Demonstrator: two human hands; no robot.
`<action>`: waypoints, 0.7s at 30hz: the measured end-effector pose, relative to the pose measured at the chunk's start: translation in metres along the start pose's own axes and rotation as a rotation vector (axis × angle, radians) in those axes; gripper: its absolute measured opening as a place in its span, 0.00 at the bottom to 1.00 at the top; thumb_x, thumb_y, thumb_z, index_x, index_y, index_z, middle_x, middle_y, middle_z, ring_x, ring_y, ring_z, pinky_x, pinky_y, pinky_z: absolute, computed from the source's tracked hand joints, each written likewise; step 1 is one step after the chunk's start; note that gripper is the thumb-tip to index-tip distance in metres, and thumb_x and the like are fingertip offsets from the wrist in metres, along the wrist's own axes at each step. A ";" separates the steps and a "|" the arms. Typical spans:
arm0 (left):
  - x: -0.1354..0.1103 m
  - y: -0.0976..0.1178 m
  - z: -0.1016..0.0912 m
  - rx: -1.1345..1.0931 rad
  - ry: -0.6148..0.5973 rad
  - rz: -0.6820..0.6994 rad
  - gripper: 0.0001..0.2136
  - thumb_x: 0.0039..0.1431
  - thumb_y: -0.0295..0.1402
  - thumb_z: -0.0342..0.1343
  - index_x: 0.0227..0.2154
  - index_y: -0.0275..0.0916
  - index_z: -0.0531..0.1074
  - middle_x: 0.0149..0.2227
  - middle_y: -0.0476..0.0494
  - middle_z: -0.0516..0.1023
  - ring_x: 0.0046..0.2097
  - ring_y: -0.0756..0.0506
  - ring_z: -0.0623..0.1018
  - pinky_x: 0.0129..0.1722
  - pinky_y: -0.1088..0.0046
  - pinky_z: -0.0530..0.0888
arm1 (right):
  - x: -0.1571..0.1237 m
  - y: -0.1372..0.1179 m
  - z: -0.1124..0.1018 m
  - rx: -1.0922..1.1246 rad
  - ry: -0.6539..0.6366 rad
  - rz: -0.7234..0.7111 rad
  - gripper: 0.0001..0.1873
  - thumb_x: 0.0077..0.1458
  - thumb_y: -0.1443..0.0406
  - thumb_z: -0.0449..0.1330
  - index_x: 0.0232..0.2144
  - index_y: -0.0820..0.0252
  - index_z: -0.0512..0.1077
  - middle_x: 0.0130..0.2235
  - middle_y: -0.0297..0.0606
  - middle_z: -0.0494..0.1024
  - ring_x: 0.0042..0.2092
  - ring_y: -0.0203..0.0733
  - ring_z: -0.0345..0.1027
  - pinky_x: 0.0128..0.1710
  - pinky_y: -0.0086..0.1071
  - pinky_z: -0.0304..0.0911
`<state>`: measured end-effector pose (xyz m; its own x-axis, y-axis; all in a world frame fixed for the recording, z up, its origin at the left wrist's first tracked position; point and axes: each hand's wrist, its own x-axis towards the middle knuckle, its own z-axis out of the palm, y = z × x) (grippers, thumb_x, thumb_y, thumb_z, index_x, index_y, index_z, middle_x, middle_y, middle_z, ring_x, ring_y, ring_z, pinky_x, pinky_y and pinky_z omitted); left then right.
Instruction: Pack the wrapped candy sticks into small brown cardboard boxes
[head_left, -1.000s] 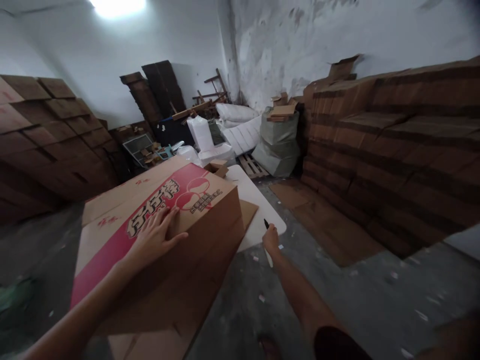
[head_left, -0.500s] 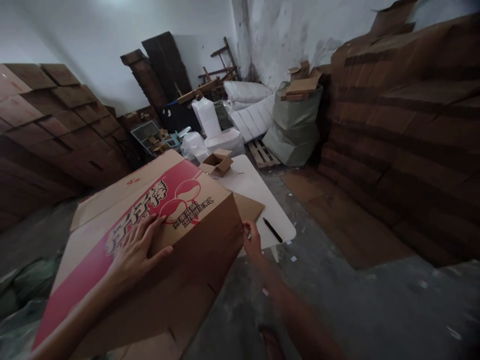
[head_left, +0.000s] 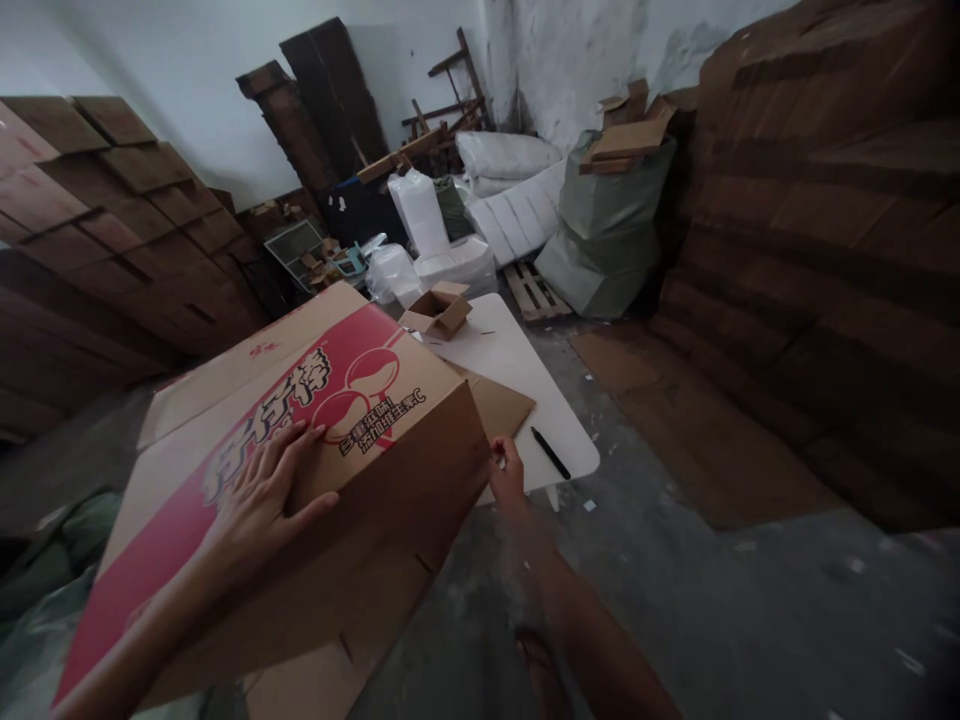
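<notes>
Two hands work one printed carton (head_left: 315,440) lying on the white counter (head_left: 540,400): the left hand (head_left: 259,500) lies flat and spread on its top while the right hand (head_left: 508,472) pinches its far corner beside a pen (head_left: 551,453), apparently steadying it for squaring or folding.

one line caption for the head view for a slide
Left hand flat on a red-printed carton, right hand at its corner beside a white table.

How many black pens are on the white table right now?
1: a black pen lies on the white table, right of the right hand. The big carton may hide others.
</notes>
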<state>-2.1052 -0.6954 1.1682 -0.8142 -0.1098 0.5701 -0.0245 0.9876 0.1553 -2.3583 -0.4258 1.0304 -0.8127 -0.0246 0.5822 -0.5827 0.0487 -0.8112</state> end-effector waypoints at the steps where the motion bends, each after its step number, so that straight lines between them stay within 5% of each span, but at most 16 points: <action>1: 0.000 0.000 0.000 -0.003 -0.001 -0.005 0.34 0.59 0.55 0.46 0.65 0.52 0.46 0.66 0.45 0.51 0.66 0.37 0.53 0.64 0.49 0.56 | 0.002 -0.003 -0.002 0.011 -0.024 0.004 0.07 0.50 0.62 0.56 0.29 0.58 0.63 0.31 0.31 0.63 0.35 0.38 0.58 0.37 0.32 0.55; 10: -0.001 0.003 -0.001 -0.012 -0.004 -0.037 0.34 0.58 0.56 0.46 0.65 0.54 0.47 0.66 0.46 0.51 0.66 0.37 0.55 0.64 0.49 0.57 | 0.006 -0.024 -0.015 -0.092 -0.174 0.038 0.22 0.50 0.46 0.61 0.28 0.60 0.72 0.34 0.37 0.71 0.39 0.42 0.63 0.41 0.34 0.58; 16: 0.000 0.003 -0.001 -0.024 -0.012 -0.031 0.35 0.57 0.57 0.47 0.65 0.53 0.48 0.66 0.46 0.51 0.66 0.37 0.54 0.64 0.49 0.57 | 0.003 -0.025 -0.008 -0.032 -0.208 0.199 0.28 0.41 0.42 0.64 0.18 0.60 0.63 0.21 0.31 0.65 0.28 0.37 0.57 0.30 0.30 0.53; 19: 0.002 0.000 -0.004 -0.029 -0.025 -0.028 0.35 0.57 0.57 0.48 0.64 0.51 0.49 0.67 0.46 0.51 0.67 0.37 0.54 0.64 0.50 0.57 | 0.003 -0.031 -0.007 -0.205 -0.141 0.196 0.31 0.45 0.39 0.58 0.14 0.58 0.59 0.18 0.31 0.61 0.25 0.36 0.54 0.27 0.32 0.49; 21: 0.003 0.001 -0.006 -0.035 -0.041 -0.031 0.35 0.57 0.58 0.48 0.64 0.51 0.50 0.67 0.45 0.51 0.67 0.38 0.53 0.65 0.51 0.57 | 0.000 -0.043 -0.009 -0.447 -0.217 0.035 0.29 0.53 0.43 0.55 0.16 0.59 0.64 0.20 0.35 0.68 0.27 0.40 0.59 0.30 0.34 0.52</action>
<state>-2.1041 -0.6954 1.1747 -0.8365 -0.1348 0.5312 -0.0304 0.9792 0.2008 -2.3336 -0.4188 1.0657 -0.8424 -0.2206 0.4916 -0.5330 0.4755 -0.6999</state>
